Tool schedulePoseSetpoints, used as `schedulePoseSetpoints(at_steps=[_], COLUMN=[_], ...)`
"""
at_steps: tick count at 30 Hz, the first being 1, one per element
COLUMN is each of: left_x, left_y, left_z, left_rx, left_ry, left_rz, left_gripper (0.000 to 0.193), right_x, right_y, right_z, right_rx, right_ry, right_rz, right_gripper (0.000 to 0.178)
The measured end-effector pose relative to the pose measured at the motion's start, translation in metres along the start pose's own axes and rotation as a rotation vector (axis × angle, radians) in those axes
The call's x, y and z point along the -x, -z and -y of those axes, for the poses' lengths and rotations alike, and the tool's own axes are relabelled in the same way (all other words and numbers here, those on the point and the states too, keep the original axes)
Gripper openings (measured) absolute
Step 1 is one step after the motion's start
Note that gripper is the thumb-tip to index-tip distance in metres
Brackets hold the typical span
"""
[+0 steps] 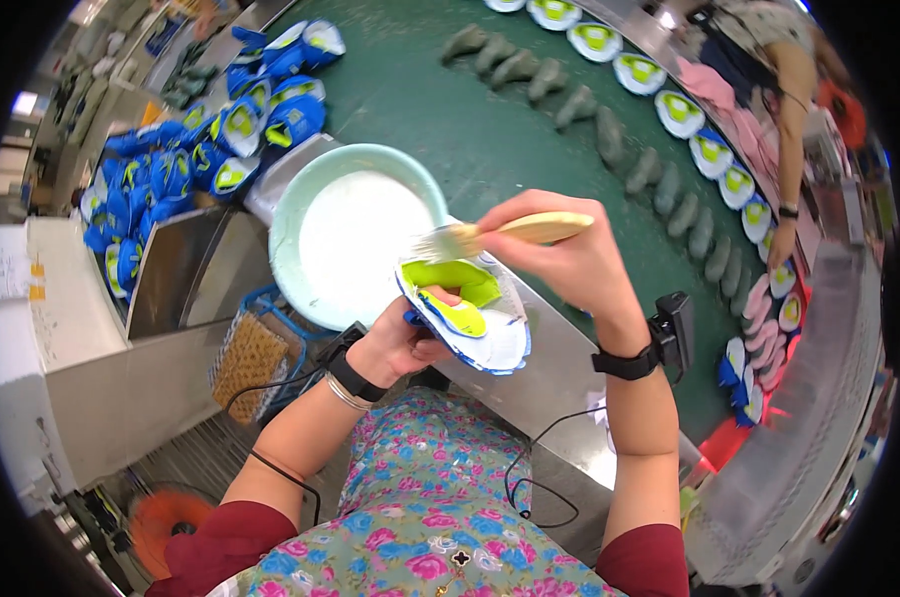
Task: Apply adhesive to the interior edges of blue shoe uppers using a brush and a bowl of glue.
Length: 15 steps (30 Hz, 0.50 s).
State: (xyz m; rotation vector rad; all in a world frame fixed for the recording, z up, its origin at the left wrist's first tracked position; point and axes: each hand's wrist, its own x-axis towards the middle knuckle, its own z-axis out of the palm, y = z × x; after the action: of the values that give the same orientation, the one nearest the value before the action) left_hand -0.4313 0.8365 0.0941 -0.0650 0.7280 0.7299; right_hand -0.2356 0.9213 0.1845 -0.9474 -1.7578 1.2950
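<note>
Centre frame now, a brush (462, 240) is pinched in the right hand (571, 257) by its fingers (520, 206), a shoe upper (494, 340) gripped by the left hand (391, 345)

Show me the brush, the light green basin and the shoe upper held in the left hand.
Brush (549, 227): head view, on its pale yellow handle.
Basin (284, 234): head view, on its wall, left side.
Shoe upper (460, 316): head view, on its lime-green part.
</note>
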Motion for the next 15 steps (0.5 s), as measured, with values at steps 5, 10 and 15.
schedulePoseSetpoints(at_steps=[5,10,15], left_x=[-0.051,-0.121,-0.256], left_y=[-0.047,-0.101,-0.124], left_z=[0.058,0.133,0.315], left_rx=[-0.366,-0.628,-0.583], left_ry=[0.014,-0.164,-0.304], left_rz=[-0.057,0.134,0.082], left_gripper=[0.023,0.038,0.045], right_x=[0.17,0.339,0.464], right_y=[0.092,0.125,0.143], right_z=[-0.026,-0.016,-0.022], right_rx=[0.03,-0.024,-0.026], right_ry=[-0.421,-0.639,-0.719], right_rz=[-0.462,-1.134,-1.401], right_gripper=[0.009,0.012,0.012])
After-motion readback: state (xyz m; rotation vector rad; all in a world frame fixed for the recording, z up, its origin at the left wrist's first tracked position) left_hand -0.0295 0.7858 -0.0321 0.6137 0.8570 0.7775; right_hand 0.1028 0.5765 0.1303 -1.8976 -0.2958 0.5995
